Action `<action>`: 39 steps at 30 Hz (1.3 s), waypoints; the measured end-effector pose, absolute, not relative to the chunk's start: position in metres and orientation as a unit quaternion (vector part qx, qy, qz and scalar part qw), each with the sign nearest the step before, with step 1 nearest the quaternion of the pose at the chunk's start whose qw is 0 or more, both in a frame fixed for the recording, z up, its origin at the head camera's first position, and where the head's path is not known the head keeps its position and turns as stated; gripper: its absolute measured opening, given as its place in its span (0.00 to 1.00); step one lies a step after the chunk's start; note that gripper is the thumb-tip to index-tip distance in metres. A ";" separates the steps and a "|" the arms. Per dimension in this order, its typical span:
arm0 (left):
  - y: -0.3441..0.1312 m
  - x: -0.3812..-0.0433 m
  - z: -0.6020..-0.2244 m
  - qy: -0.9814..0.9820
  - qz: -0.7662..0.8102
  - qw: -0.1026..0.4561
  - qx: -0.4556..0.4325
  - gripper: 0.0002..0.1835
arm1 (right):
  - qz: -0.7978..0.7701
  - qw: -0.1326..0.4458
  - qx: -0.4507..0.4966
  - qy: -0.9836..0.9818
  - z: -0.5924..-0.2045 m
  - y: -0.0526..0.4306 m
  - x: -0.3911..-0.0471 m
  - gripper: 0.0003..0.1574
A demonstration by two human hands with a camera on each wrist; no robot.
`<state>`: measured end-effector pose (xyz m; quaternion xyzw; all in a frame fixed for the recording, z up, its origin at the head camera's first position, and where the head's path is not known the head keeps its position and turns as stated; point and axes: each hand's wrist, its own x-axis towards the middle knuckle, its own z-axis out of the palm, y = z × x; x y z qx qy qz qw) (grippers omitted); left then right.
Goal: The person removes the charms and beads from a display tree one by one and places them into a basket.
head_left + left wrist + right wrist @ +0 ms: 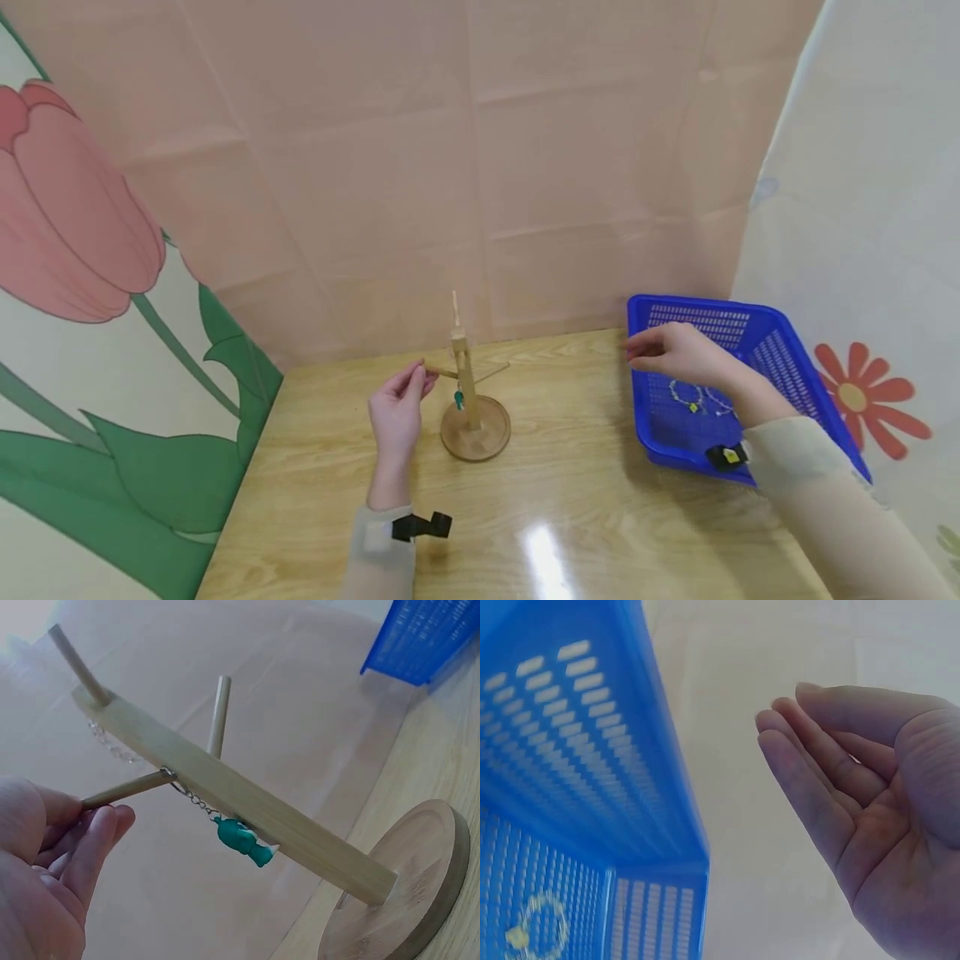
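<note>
My left hand point(396, 410) pinches the outer end of a peg point(127, 790) on a wooden stand point(468, 387) with a round base. From that peg, near the post, hangs a keychain with a teal figure point(238, 835) on a short metal chain. A string of clear beads point(112, 745) hangs by the upper part of the post in the left wrist view. Over the left rim of a blue plastic basket point(642, 421), my right hand point(686, 356) holds nothing, its fingers loosely extended. Inside the basket lies a bead bracelet with a yellow charm point(693, 407).
A second beaded strand point(718, 403) lies in the basket, partly behind the right forearm. The stand and basket share a wooden table point(555, 467). Behind it hangs a pink cloth point(360, 183), with a flower-printed cloth point(855, 250) along the right.
</note>
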<state>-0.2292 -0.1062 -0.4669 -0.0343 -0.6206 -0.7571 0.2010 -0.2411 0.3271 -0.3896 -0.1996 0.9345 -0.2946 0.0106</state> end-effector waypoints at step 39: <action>-0.118 -0.261 -0.453 -0.632 -0.761 0.147 -0.031 0.16 | -0.443 0.069 -0.225 0.865 -0.408 0.242 -0.245 0.18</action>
